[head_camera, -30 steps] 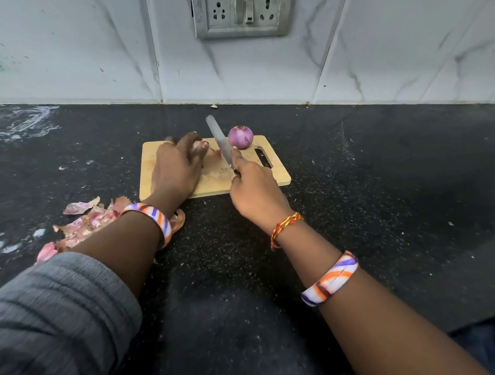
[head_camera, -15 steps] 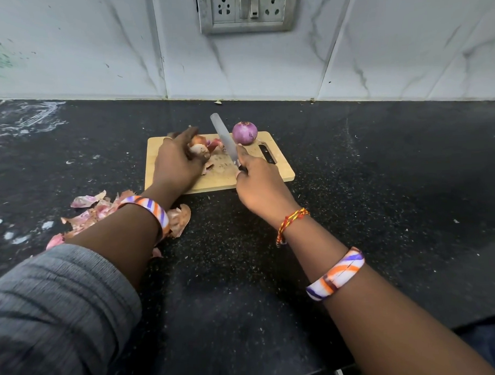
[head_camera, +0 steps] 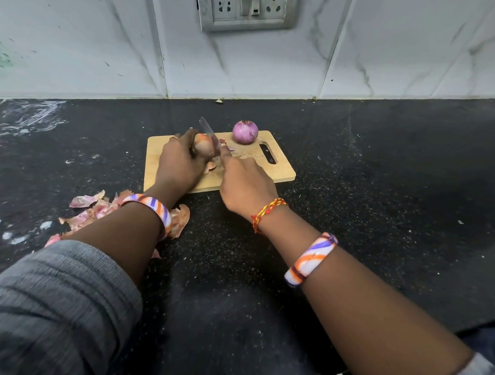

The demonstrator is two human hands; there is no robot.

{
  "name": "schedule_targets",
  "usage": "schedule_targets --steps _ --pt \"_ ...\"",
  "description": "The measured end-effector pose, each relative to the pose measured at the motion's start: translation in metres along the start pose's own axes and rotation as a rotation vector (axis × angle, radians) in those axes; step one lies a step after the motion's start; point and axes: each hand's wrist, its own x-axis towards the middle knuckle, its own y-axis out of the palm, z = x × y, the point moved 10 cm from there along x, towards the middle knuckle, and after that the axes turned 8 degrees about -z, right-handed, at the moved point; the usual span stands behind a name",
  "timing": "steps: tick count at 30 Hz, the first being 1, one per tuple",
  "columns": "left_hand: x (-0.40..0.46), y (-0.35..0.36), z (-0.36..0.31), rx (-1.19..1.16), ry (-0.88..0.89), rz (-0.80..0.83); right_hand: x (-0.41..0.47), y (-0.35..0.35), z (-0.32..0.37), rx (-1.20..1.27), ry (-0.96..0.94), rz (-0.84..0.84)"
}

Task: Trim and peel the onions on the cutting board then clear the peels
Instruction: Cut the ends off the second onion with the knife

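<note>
A small wooden cutting board [head_camera: 279, 169] lies on the black counter. My left hand [head_camera: 178, 164] grips an unpeeled brown onion [head_camera: 203, 145] on the board's middle. My right hand [head_camera: 245, 184] holds a knife [head_camera: 209, 134], its blade resting against the right side of that onion. A peeled purple onion [head_camera: 245, 132] stands at the board's far edge, to the right of the blade. Small peel scraps [head_camera: 212, 166] lie on the board between my hands.
A heap of pink onion peels [head_camera: 90, 211] lies on the counter to the left of the board, partly under my left forearm. A tiled wall with a socket plate [head_camera: 248, 9] rises behind. White smears [head_camera: 27, 116] mark the counter's far left.
My left hand has taken up the brown onion and turned it upward. The knife blade has moved left, up against that onion. The purple onion has not moved.
</note>
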Motion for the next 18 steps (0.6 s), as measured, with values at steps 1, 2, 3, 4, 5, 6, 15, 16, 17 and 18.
schedule_targets --steps 1,2,3,4,5,6,15,16,17,18 --pt "0.0 0.001 0.0 0.01 0.001 0.003 0.0 0.0 0.0 -0.032 0.002 0.002" --pt "0.0 0.002 0.001 0.018 -0.007 0.006 -0.002 0.002 0.0 -0.069 0.003 0.01" --pt "0.001 0.002 0.003 0.023 -0.025 0.006 -0.006 0.005 0.001 -0.106 0.0 0.02" --pt "0.001 0.002 0.005 0.029 -0.039 0.009 -0.01 0.011 0.002 -0.133 -0.002 0.024" --pt "0.001 0.002 0.006 0.032 -0.042 0.018 -0.014 0.017 0.003 -0.151 -0.002 0.021" --pt "0.0 0.002 0.005 0.032 -0.032 0.028 -0.014 0.021 0.005 -0.164 -0.006 0.011" --pt "-0.005 -0.015 0.012 -0.204 -0.176 -0.051 0.004 0.009 -0.008 -0.047 0.026 0.001" --pt "-0.005 -0.016 0.012 -0.234 -0.178 -0.06 0.002 0.003 -0.012 -0.027 0.038 -0.028" --pt "-0.005 -0.016 0.011 -0.258 -0.175 -0.058 0.001 -0.002 -0.015 -0.006 0.043 -0.053" --pt "-0.005 -0.015 0.009 -0.274 -0.164 -0.053 -0.001 -0.006 -0.016 0.015 0.041 -0.065"
